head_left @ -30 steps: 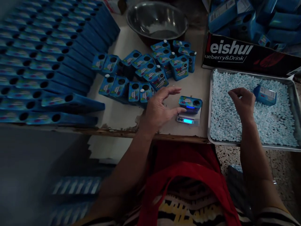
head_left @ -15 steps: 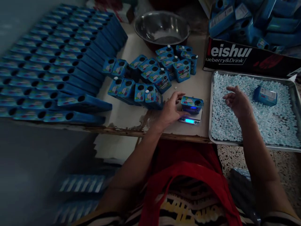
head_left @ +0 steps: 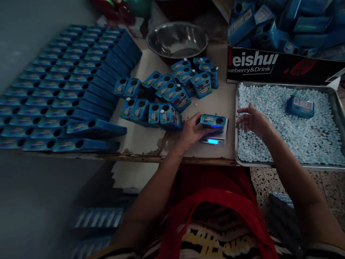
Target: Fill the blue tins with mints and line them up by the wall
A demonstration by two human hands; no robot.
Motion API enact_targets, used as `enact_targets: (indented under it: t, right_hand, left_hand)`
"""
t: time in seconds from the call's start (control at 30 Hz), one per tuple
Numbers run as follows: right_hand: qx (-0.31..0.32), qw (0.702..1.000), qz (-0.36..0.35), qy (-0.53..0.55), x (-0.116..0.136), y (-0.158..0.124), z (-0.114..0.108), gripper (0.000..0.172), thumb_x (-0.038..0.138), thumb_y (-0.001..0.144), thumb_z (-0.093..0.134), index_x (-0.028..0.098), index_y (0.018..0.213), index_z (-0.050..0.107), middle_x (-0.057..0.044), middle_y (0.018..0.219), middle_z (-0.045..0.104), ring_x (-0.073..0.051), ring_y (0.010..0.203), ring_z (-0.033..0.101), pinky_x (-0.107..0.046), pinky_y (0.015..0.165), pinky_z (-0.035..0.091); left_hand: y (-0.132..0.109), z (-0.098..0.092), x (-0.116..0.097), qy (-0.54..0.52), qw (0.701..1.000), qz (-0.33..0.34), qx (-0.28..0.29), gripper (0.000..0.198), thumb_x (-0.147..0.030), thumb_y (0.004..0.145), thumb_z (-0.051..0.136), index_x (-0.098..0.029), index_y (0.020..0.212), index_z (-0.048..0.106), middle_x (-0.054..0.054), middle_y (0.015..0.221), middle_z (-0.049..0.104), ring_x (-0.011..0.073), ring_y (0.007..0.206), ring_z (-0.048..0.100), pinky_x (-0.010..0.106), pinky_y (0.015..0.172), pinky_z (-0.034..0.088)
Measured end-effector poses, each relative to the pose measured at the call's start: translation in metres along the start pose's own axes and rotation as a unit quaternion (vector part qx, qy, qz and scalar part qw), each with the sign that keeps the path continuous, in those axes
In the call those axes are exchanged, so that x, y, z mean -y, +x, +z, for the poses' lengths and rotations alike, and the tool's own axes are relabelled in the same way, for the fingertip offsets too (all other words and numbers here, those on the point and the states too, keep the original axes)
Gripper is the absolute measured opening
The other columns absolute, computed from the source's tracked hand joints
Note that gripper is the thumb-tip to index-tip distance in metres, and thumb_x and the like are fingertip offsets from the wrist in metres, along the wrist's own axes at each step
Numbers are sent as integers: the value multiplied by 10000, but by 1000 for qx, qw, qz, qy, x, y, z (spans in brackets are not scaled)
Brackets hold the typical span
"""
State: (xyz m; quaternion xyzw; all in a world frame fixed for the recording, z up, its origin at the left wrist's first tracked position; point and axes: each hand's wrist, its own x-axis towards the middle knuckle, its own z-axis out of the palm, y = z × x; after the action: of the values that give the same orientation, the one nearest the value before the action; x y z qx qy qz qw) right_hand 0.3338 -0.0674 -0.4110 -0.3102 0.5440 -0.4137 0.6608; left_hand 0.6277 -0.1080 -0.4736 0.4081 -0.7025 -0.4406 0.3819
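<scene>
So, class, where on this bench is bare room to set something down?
Bare tabletop shows beyond the scale, bordered by loose blue packs, carton and tray, and along the front edge left of the left hand. A narrow strip parts scale from tray. Crowded: the loose packs before the bowl, and the pack rows at left.

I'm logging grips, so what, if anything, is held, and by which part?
The left hand grips the blue box at the scale by its left end, thumb on the near side. The right hand looks empty.
</scene>
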Motion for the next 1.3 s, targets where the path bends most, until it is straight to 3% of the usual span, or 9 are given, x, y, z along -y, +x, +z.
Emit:
enact_targets:
  t: [0.1,0.17,0.33,0.5,0.63,0.83,0.97,1.13,1.3]
  right_hand:
    - [8,999,28,25,-1,1,6,667,860,1043,488,214,1084,649,-46,723,754,-176,521,680,-249,456,518]
    - [5,996,57,62,-2,2,11,645,809,1098,401,207,1086,635,-47,733,750,-192,542,712,-262,466,554]
    - [1,974,86,211,-6,8,11,462,544,1209,331,206,1085,619,-17,761,723,-175,590,719,-257,490,603]
    - [-49,955,100,273,-15,12,-2,297,442,1156,538,204,1005,629,0,647,621,-171,553,634,-234,450,555]
    - [-44,949,108,291,-11,3,-2,366,420,1177,479,175,984,670,-50,708,674,-161,624,665,-208,500,570]
    - [-57,962,60,260,2,-8,2,249,21,1040,477,139,1005,694,-104,858,778,-140,790,763,-175,692,655]
    - [-49,981,18,189,5,-11,-4,316,-83,900,561,138,1045,735,-91,947,818,-110,792,768,-151,725,665]
    - [7,993,-109,35,20,-25,19,132,158,905,801,167,1037,794,-39,932,812,-40,569,547,-130,513,486]
    - [61,941,-218,-251,43,-41,66,157,187,969,708,217,1021,853,20,718,699,-100,597,550,-225,612,492]
  left_hand:
    - [15,5,-29,99,991,91,13,302,-305,911,898,-201,1142,734,42,1041,778,241,988,735,351,925,603]
    - [28,13,-56,217,958,189,22,203,-175,988,769,-229,1184,770,64,1131,788,270,1100,712,410,1035,574]
    - [53,41,-101,362,869,332,50,358,-75,1052,592,-272,1270,796,98,1264,789,316,1244,661,487,1099,516]
    - [53,47,-72,282,928,241,25,319,-73,955,719,-264,1195,808,72,1161,812,308,1115,698,456,1027,546]
    - [43,41,-38,83,990,96,-55,332,-303,836,931,-237,1131,793,58,1111,804,288,1064,733,420,1012,581]
    - [16,33,-23,-196,971,-69,-118,618,-347,566,1053,-219,1054,695,-4,975,762,211,935,749,329,914,637]
    - [-5,24,-20,-165,976,-98,-107,630,-347,583,1030,-225,1085,671,-12,970,752,209,929,752,346,912,659]
    - [-13,22,-15,-123,986,-88,-70,606,-398,640,992,-214,1135,696,38,1071,787,247,1028,771,375,967,662]
    - [-17,9,-22,-95,993,-60,-38,843,-366,663,1010,-248,1422,665,115,1428,734,299,1292,745,452,1143,610]
